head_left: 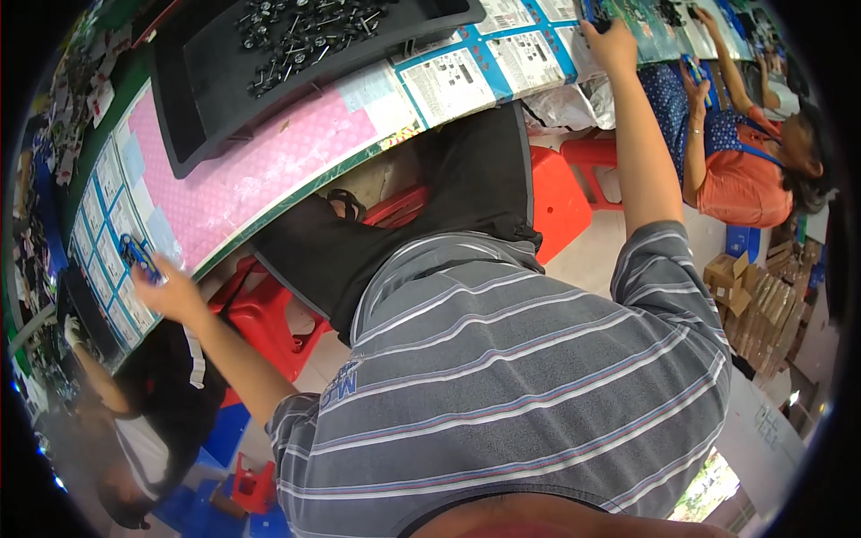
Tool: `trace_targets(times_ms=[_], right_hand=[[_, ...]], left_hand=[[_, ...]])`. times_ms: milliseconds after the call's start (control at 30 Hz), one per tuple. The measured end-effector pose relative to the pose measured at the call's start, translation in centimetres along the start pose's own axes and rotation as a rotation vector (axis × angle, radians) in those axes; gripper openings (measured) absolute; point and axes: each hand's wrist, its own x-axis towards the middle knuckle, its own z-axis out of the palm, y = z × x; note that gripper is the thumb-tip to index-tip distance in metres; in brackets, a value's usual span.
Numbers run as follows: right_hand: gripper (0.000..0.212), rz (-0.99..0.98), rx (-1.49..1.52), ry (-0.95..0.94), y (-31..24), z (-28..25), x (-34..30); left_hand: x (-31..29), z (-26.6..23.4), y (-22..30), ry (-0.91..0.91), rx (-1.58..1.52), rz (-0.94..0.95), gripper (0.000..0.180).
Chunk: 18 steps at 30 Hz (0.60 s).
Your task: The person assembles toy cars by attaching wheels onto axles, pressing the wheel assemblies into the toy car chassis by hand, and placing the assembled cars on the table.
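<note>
We hold 1 blue part (133,253) in our left hand (170,291), at the table (260,170)'s left; our right hand (613,47) is at another blue item (590,11), its grip we cannot tell

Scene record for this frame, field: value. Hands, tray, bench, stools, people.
left hand: at a blue item, grip unclear
right hand: at a dark blue part, grip unclear
tray: black, holds loose dark pieces
bench: pink sheet beside tray; printed sheets both sides
stools: red
people: right co-worker, orange top; left co-worker, blurred
</note>
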Motion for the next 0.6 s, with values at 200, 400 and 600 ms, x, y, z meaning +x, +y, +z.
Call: trace_targets(times_ms=[200, 400, 600], right_hand=[[0.049, 0.218, 0.864, -0.222, -9.3, -9.2, -11.1], [0.065, -0.603, 0.969, -0.709, -20.2, -16.0, -18.3], [0.03, -0.604, 0.792, -0.422, -25.4, -11.4, -8.1]], left_hand=[[-10.7, -2.1, 20.0, -0.947, -1.041, -0.307, 0.041], [-15.5, -0.8, 26.7, -1.402, -1.781, -0.405, 0.055], [-14.3, -1.6, 25.6, -1.358, -1.776, -0.579, 0.042]])
